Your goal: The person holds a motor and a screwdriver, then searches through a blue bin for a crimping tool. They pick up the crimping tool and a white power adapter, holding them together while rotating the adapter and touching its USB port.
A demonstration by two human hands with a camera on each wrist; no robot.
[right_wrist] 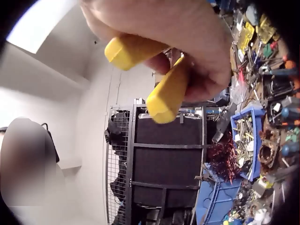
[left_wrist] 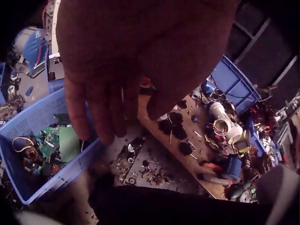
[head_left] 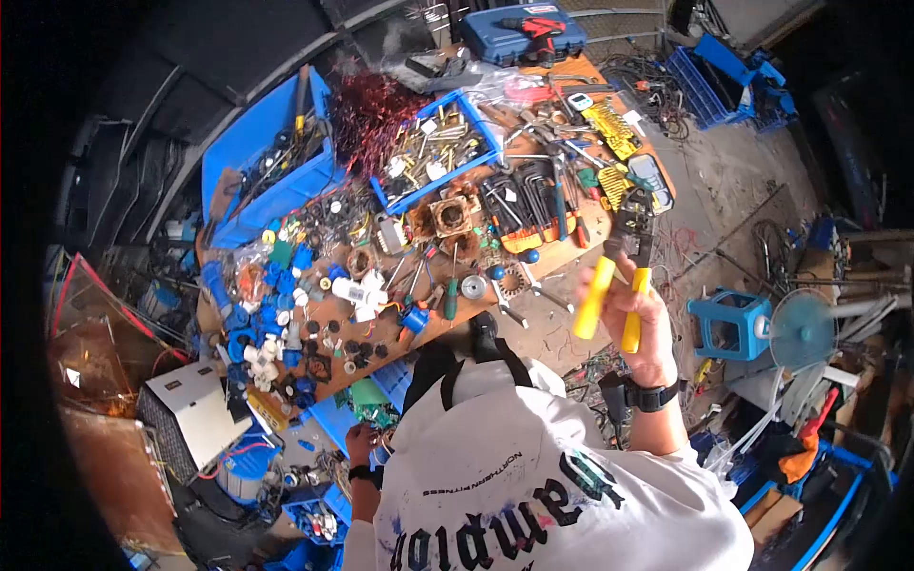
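My right hand [head_left: 640,319] is raised off the table's right front side and grips yellow-handled pliers [head_left: 595,297]. Their dark head points away from me, and the two handles stand spread apart. In the right wrist view the fingers curl about the yellow handles [right_wrist: 168,93], while the head is hidden behind the hand. My left hand [left_wrist: 136,61] hangs low at my left side, fingers loosely extended and holding nothing. Below it, in the left wrist view, is a blue crate [left_wrist: 44,180] with green circuit boards [left_wrist: 49,140] inside.
The wooden table [head_left: 447,328] is crowded with tools and parts. On it stand a large blue bin [head_left: 276,205] and a blue tray [head_left: 495,152] of metal pieces. Hex keys [head_left: 543,195] lie near the right edge. A blue tool case [head_left: 476,38] sits at the back.
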